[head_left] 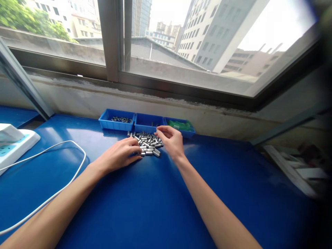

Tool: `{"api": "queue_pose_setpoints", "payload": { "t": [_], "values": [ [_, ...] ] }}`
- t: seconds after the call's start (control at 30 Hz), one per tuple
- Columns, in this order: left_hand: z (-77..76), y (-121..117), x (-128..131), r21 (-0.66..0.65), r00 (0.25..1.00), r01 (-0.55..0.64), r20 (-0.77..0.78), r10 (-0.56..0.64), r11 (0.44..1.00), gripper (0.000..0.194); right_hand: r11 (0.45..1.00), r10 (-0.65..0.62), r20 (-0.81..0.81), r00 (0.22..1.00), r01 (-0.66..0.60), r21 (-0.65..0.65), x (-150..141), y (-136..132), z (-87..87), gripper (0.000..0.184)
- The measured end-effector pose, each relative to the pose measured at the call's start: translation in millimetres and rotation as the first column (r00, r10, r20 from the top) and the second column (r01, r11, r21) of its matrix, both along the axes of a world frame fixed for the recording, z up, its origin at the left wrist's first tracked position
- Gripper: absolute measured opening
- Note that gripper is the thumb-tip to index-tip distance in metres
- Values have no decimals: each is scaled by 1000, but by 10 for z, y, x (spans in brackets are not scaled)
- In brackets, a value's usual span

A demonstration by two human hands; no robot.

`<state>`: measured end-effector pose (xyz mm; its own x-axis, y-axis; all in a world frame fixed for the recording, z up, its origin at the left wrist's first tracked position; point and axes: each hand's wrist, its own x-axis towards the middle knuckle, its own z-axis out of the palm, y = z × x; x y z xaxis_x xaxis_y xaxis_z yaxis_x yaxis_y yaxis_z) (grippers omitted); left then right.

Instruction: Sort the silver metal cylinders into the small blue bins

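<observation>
A pile of small, short metal pieces (pixel 149 151), silver with dark sides, lies on the blue tabletop in front of the bins. My left hand (pixel 121 152) rests at the pile's left edge, fingers curved and apart, their tips touching the nearest pieces. Above the pile's right side, my right hand (pixel 171 141) has thumb and forefinger pinched together close to the front wall of the middle blue bin (pixel 146 128). Whatever is in that pinch is too small to make out. A few small dark pieces lie inside the middle bin.
The left blue bin (pixel 116 125) holds many small metal parts; the right blue bin (pixel 190 133) holds green plastic material. A white cable (pixel 84 155) loops across the table's left side from near a white power strip (pixel 28 138). Behind stand a wall and window (pixel 111 41).
</observation>
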<state>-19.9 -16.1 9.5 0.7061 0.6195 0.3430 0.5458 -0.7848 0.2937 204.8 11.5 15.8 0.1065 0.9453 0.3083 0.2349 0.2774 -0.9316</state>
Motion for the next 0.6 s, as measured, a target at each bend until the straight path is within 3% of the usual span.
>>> {"api": "queue_pose_setpoints", "payload": {
  "t": [0.2, 0.47, 0.6],
  "values": [
    [-10, 1, 76, 54, 999, 13, -32, -12, 998, 19, 995, 84, 19, 996, -83, -52, 44, -323, -73, 22],
    [-8, 5, 94, 149, 994, 34, -104, -18, 988, 17, 989, 142, 92, 986, -137, -58, 35, -347, -78, 21],
    [-5, 2, 104, 133, 998, 18, -68, -9, 991, 17, 989, 143, 96, 985, -138, -54, 49, -346, -101, 23]
  ]
}}
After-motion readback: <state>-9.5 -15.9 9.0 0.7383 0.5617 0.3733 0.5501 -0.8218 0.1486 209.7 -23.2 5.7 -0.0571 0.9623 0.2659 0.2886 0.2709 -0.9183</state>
